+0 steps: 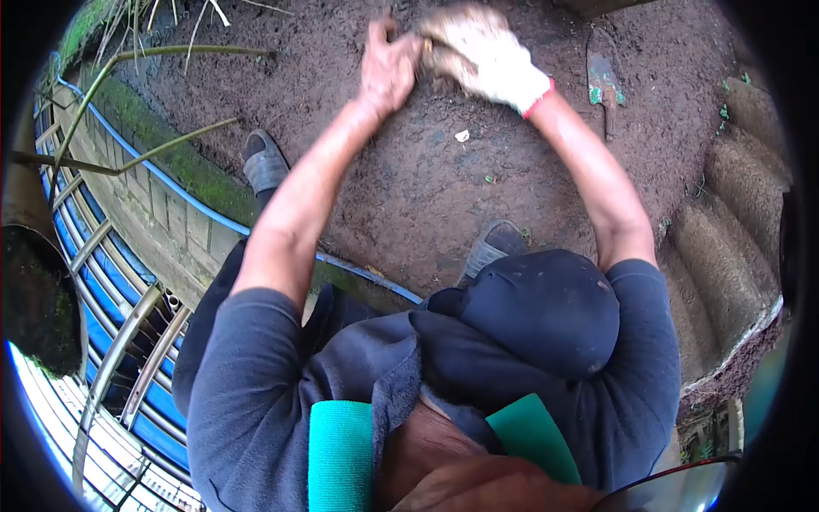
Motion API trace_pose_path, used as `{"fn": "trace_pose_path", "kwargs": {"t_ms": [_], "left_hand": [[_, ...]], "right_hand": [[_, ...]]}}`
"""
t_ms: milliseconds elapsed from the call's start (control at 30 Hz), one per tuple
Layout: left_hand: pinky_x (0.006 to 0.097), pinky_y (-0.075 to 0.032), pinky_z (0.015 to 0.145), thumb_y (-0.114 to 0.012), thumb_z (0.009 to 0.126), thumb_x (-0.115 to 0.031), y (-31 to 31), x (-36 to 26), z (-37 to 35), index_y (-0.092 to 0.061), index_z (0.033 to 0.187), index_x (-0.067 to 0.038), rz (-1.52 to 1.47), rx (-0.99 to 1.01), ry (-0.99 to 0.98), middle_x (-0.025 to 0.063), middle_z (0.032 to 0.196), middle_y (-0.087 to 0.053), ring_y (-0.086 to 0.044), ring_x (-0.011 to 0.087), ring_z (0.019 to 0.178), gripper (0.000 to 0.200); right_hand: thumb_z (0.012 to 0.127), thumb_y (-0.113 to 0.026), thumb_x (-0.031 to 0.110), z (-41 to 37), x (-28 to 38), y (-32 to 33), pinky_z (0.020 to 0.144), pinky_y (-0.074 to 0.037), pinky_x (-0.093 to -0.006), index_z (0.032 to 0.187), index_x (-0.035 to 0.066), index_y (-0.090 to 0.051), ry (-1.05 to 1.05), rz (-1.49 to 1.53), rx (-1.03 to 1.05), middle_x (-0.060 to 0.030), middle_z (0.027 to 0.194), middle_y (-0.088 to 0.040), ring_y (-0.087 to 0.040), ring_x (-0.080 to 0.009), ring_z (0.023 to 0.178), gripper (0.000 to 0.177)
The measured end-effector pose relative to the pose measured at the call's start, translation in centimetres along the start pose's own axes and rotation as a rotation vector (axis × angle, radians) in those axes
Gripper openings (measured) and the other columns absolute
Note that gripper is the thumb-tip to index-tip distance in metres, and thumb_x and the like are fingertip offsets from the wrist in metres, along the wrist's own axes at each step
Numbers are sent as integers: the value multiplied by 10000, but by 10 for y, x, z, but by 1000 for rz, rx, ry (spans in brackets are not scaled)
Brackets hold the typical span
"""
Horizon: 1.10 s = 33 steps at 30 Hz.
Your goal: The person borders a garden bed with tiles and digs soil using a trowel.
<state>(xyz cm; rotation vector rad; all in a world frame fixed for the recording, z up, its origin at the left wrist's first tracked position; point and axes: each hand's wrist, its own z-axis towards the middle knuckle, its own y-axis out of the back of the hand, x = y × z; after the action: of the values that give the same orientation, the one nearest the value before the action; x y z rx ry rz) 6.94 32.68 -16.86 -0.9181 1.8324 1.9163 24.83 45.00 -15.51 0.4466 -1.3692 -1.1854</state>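
My left hand (391,70) is bare and soiled, with its fingers curled in close beside the other hand above the dark soil (426,205). What those fingers hold, if anything, is hidden. On my right hand (486,58) is a white knit work glove (503,68) with a red cuff, muddy over the fingers. Motion smears this hand's fingertips, and it seems to meet the left one. A trowel (604,81) with worn green paint lies flat on the soil to the right of the glove.
A blue hose (162,181) runs along the mossy block edging (183,175) at left. Bent green stems (145,53) reach in from the upper left. Corrugated grey sheeting (725,230) borders the right side. A pale chip (461,136) lies between my arms, ahead of my shoes (493,247).
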Motion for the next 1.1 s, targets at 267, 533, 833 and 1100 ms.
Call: {"fn": "trace_pose_path", "kwargs": {"t_ms": [267, 533, 833, 1100], "left_hand": [[409, -389, 1052, -479, 1030, -319, -74, -97, -76, -563, 1165, -36, -884, -573, 657, 137, 1238, -498, -467, 245, 1245, 324], [387, -569, 829, -505, 1037, -354, 3, -195, -43, -636, 1086, 26, -1164, -282, 498, 121, 1051, -672, -657, 203, 948, 405], [374, -482, 1022, -710, 833, -42, 34, -443, -42, -486, 1367, 59, -20, -219, -809, 234, 1321, -586, -600, 306, 1193, 587], [306, -526, 833, -536, 1016, -201, -31, -640, -189, -644, 1178, 14, -979, 1330, -651, 69, 1028, -669, -646, 168, 881, 290]], "right_hand": [[864, -659, 331, -76, 104, -51, 1019, -427, -472, 1253, 88, -629, -535, 386, -415, -116, 1177, -671, -600, -301, 1135, 459], [918, -647, 44, -45, 129, 31, 863, -557, -275, 1150, -17, -671, -656, 1733, -1076, -95, 1089, -724, -685, -164, 967, 241], [870, -715, 5, -159, 185, 294, 780, -585, -269, 1095, -46, -680, -75, 1466, -1826, -85, 991, -732, -697, -144, 887, 234], [989, -545, 139, -369, 332, 331, 737, -563, -262, 1274, 54, -628, 163, 705, -2282, -62, 1080, -709, -687, -137, 888, 308]]}}
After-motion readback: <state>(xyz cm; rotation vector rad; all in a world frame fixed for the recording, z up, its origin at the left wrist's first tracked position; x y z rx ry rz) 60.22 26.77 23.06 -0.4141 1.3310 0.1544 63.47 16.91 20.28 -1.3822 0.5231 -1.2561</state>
